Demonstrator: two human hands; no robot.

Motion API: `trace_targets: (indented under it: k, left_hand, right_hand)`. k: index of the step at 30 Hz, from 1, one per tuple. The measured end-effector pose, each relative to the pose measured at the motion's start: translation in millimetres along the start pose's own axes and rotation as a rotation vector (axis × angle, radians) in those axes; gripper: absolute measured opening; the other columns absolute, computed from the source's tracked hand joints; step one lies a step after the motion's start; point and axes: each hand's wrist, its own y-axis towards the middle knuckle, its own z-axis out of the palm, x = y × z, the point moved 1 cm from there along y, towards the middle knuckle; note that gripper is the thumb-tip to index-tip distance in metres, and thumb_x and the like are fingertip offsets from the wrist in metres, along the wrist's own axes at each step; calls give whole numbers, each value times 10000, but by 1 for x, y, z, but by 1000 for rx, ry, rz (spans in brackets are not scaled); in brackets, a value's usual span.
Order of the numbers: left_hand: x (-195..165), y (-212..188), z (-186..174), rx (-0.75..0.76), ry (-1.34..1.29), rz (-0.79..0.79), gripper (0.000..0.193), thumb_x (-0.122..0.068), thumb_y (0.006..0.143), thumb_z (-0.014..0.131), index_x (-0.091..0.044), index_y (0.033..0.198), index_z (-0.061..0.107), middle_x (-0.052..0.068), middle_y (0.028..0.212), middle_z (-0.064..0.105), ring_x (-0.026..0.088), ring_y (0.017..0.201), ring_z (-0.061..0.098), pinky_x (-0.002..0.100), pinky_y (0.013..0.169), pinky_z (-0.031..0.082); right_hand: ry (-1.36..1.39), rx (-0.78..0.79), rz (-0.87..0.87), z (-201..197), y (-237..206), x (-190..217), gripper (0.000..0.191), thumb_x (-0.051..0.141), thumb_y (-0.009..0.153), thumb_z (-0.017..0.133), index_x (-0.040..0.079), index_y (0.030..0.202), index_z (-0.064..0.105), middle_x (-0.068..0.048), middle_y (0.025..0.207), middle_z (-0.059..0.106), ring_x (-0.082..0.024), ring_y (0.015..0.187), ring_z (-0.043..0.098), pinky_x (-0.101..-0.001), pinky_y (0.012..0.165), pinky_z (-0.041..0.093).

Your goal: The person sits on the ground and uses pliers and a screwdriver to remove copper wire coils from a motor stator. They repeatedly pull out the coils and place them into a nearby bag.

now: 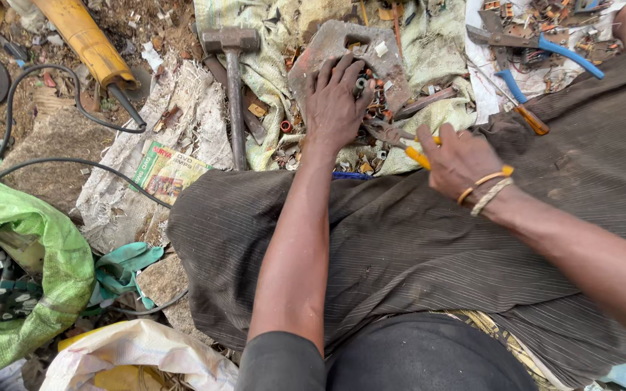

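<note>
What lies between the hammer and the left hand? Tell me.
Head view: rumpled green cloth strewn with small scrap bits lies between the hammer and the left hand.

The pliers (400,141) w/ yellow-orange handles lie near the centre of the frame, slightly to the right; rusty grey jaws point left, towards the small metal pieces (374,98). Handles are in the right hand (461,161), so only short parts of them show. The small metal pieces are a pile of rusty rings & bits, upper centre, on a flat reddish metal plate (327,47), partly under the left hand (336,105).
</note>
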Motion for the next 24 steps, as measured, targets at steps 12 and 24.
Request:
trace_targets:
  k: [12, 24]
  left_hand:
    - [-6, 6, 5, -76, 38, 8, 499, -502, 1031, 525, -229, 1448, 547, 7, 1578, 458, 286, 1513, 325, 537, 1264, 182]
    - [-69, -84, -24, -66, -945, -167, 461, -376, 997, 665, -13, 1271, 598, 117, 1038, 720, 212, 949, 686, 414, 853, 563]
  right_hand:
    - [1043, -77, 19, 11, -114, 44, 435, 264, 852, 763, 74, 1203, 588, -75, 921, 674, -230, 808, 673, -411, 699, 529]
    - [1617, 206, 278, 5, -114, 52, 441, 334, 919, 672, 110, 1292, 599, 1, 723, 524, -87, 608, 496, -266, 552, 446]
